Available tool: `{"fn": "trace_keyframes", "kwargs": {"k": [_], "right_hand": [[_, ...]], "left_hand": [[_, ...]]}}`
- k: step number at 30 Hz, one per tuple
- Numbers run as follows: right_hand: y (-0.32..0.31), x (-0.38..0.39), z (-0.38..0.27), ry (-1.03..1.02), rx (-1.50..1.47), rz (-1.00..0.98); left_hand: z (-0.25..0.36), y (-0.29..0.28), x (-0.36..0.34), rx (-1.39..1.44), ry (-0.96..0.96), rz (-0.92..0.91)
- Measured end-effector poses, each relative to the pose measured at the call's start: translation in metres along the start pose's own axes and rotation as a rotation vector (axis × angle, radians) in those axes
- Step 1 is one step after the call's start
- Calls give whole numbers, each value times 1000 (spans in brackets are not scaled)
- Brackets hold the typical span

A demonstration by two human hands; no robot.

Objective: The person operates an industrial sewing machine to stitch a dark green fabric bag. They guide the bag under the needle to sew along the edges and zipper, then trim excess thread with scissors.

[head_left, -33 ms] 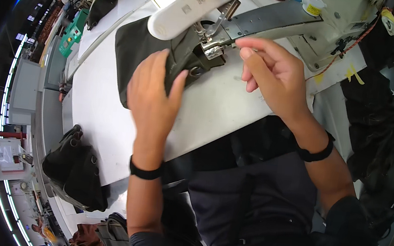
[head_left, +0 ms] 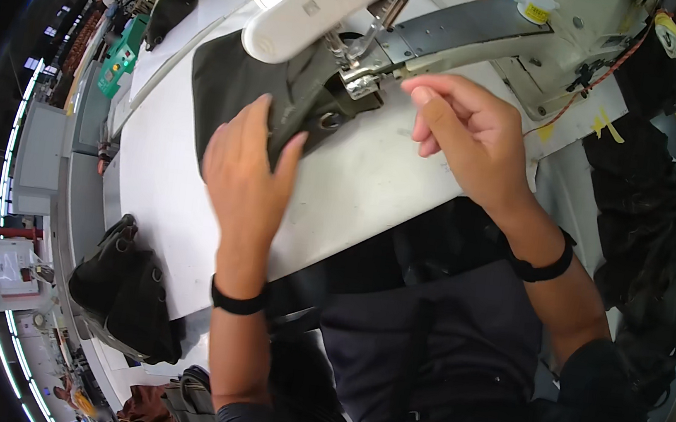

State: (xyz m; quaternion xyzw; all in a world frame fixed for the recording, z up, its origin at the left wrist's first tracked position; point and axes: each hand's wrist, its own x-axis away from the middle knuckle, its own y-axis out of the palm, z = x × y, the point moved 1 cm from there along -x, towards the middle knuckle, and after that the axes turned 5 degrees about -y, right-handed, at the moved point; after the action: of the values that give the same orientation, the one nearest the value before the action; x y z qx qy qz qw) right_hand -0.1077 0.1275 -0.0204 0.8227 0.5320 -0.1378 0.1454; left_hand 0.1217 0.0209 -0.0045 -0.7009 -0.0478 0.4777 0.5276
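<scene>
Head view: the dark green piece (head_left: 233, 74) lies on the white tabletop (head_left: 339, 203) toward eleven o'clock, its three o'clock end meeting the metal foot (head_left: 362, 86) of the sewing machine (head_left: 323, 13); whether it is clamped there I cannot tell. My left hand (head_left: 246, 171), at ten o'clock, lies over the piece's near edge, fingers loosely together, thumb spread apart near the metal eyelet (head_left: 329, 121). My right hand (head_left: 479, 140), at two o'clock, hovers off the piece, fingers curled; I cannot tell whether they pinch anything. To do this well, I judge, I should hold the piece flat with light, even left-hand pressure, smooth the crease beside the eyelet, and have all fingertips clear of the foot.
</scene>
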Motion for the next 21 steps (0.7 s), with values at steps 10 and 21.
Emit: {"fn": "trace_keyframes", "kwargs": {"k": [10, 21], "right_hand": [[0, 13, 22, -83, 248, -55], [-83, 19, -30, 80, 315, -72]], "left_hand": [[88, -108, 19, -290, 62, -657], [-15, -7, -100, 755, -180, -814]]}}
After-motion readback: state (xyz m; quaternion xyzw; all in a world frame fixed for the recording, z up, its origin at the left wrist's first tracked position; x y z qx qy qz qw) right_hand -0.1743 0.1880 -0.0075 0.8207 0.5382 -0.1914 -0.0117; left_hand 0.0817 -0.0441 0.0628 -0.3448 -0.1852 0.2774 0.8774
